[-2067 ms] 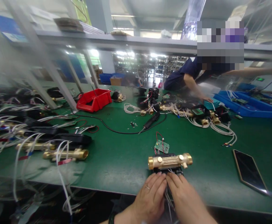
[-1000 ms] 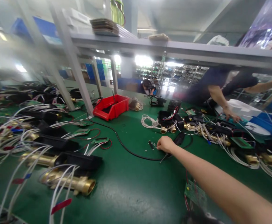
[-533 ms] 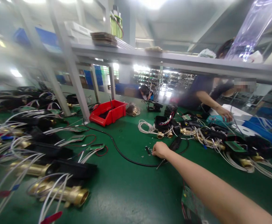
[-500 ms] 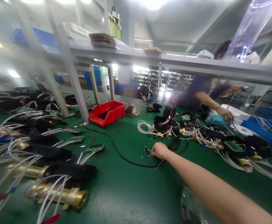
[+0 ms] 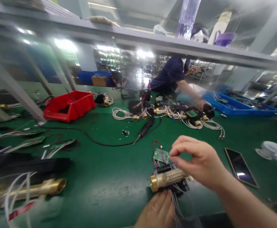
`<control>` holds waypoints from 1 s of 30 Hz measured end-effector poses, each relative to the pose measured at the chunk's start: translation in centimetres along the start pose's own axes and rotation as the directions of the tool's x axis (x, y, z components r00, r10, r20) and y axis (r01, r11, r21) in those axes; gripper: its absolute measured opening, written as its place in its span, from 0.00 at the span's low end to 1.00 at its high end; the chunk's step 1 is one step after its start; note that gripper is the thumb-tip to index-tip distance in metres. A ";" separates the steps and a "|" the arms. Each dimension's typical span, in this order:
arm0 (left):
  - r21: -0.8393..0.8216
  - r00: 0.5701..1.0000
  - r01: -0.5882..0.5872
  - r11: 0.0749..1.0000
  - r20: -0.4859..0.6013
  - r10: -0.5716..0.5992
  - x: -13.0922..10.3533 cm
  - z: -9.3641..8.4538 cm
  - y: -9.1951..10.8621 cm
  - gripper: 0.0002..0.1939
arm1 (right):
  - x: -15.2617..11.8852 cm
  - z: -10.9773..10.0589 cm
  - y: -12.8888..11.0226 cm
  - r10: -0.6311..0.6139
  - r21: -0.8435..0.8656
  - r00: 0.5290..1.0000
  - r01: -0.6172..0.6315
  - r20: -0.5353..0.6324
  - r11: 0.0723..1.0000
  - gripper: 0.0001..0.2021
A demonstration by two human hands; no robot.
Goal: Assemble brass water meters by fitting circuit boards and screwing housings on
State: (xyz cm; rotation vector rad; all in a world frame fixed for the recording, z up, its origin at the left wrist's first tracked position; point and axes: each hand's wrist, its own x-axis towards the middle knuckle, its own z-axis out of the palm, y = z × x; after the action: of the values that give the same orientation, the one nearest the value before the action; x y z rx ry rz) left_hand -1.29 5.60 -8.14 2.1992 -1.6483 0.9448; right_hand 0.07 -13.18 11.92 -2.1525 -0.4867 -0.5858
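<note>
My left hand point(image 5: 156, 209) is at the bottom centre, its fingers closed against the lower side of a brass pipe fitting point(image 5: 167, 178) with black housing and white wires. Just above the fitting's right end is my right hand point(image 5: 197, 158), thumb and forefinger pinched together. Anything between those fingertips is too small to make out. A green circuit board point(image 5: 161, 155) with red wires lies behind the fitting, close to my right fingertips. Farther back, a black corded tool point(image 5: 146, 127) with a thin metal tip rests beside small scattered pieces point(image 5: 125, 133).
A red bin point(image 5: 69, 106) stands at the back left. Wired brass assemblies lie at left point(image 5: 50, 186) and back right point(image 5: 181, 114). A phone point(image 5: 240, 167) and a white spool point(image 5: 275, 152) are at right. Behind the bench, a person point(image 5: 170, 74) reaches across near blue trays point(image 5: 240, 109).
My right hand has come back from the small scattered pieces to the brass fitting. My left hand and the fitting have come into view. The camera has turned right and down.
</note>
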 end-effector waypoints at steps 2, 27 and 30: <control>-0.015 0.999 0.008 1.000 -0.034 -0.009 0.1 -0.7 0.2 0.16 | -5.0 0.6 0.1 0.079 -0.009 0.997 -0.079 -0.006 0.997 0.05; 0.021 0.995 0.005 1.000 -0.103 -0.003 0.6 -0.9 -0.3 0.18 | -15.0 10.1 5.7 0.152 -0.535 0.988 -0.150 -0.042 0.831 0.07; 0.069 0.997 -0.032 0.997 -0.075 0.037 0.0 -0.2 -1.2 0.16 | -15.2 10.1 5.6 0.114 -0.444 0.979 -0.179 -0.169 0.878 0.09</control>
State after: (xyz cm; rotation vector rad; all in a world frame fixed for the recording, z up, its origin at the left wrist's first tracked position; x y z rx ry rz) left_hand -0.25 6.12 -7.77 2.1554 -1.6481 1.0947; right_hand -6.93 -10.36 -5.61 -2.5422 -0.1063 -0.8206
